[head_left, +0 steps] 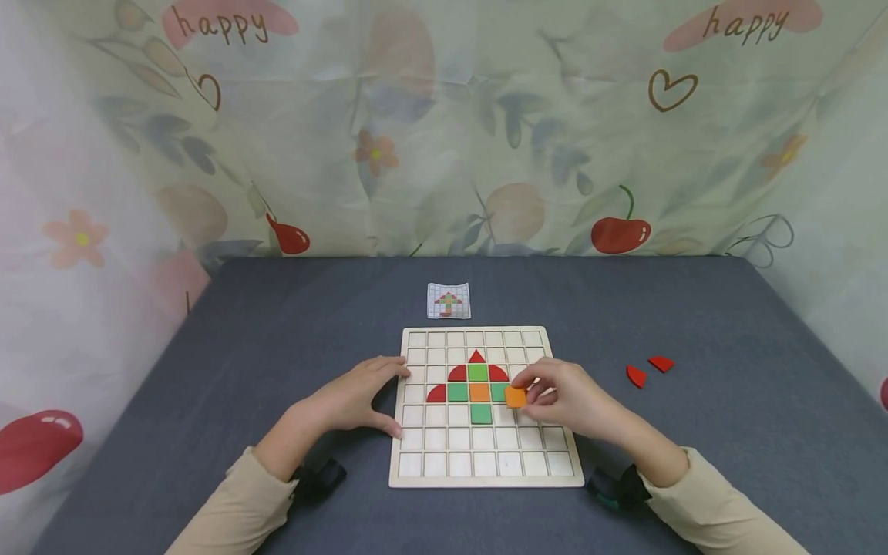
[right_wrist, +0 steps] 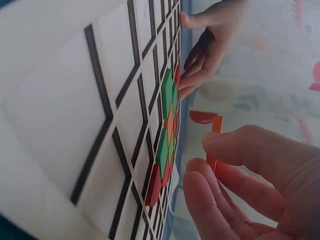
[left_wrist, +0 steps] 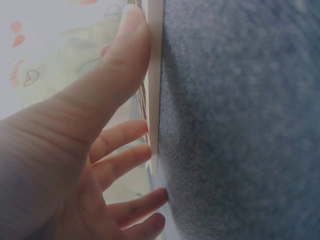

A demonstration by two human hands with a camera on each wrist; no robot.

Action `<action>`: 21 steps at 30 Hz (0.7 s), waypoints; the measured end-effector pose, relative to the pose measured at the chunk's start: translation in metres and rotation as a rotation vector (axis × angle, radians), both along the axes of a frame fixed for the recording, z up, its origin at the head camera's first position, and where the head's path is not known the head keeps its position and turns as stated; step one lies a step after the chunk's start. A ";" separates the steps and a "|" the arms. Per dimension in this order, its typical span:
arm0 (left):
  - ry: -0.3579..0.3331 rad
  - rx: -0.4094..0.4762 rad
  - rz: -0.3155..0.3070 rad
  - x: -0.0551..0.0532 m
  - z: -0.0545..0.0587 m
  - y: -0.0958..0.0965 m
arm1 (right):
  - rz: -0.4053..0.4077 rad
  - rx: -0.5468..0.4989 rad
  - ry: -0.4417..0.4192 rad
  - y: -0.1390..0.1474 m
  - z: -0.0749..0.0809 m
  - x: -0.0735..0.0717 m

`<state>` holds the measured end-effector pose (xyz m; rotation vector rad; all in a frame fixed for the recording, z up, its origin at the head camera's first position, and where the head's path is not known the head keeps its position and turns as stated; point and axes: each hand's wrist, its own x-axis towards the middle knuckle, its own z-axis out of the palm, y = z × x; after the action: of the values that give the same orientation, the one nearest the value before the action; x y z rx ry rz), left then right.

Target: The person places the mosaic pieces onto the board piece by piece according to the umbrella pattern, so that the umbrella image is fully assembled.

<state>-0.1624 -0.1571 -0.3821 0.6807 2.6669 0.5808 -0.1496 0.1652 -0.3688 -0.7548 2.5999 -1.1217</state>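
Observation:
My right hand (head_left: 565,397) pinches an orange square tile (head_left: 516,397) between thumb and fingers, over the right half of the white gridded board (head_left: 486,482). In the right wrist view the orange tile (right_wrist: 215,145) is seen edge-on, apart from the board. My left hand (head_left: 354,397) rests at the board's left edge, thumb and fingers spread along it. On the board lie a red triangle (head_left: 476,357), green squares (head_left: 481,414), an orange square (head_left: 479,392) and red quarter-round pieces (head_left: 436,394). A red piece (right_wrist: 153,186) at the right is hidden behind my right hand in the head view.
A small pattern card (head_left: 449,301) lies behind the board, showing a coloured figure on a grid. Two loose red quarter-round pieces (head_left: 636,376) lie to the right on the dark grey tabletop (head_left: 312,308). A printed curtain (head_left: 444,154) hangs behind the table.

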 end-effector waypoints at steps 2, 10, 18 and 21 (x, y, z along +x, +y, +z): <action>0.003 0.001 -0.002 0.000 0.000 0.000 | 0.010 -0.004 -0.008 -0.002 0.000 0.001; 0.003 0.003 -0.004 0.000 -0.001 -0.001 | 0.058 -0.005 -0.018 -0.009 -0.002 0.004; 0.007 0.000 -0.005 -0.001 -0.002 -0.001 | 0.104 -0.003 -0.011 -0.017 -0.004 0.007; 0.007 0.000 -0.007 -0.001 -0.002 -0.001 | 0.126 0.016 0.001 -0.021 -0.006 0.008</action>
<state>-0.1639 -0.1577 -0.3839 0.6934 2.6700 0.5774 -0.1420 0.1443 -0.3744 -0.9012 2.5193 -1.0626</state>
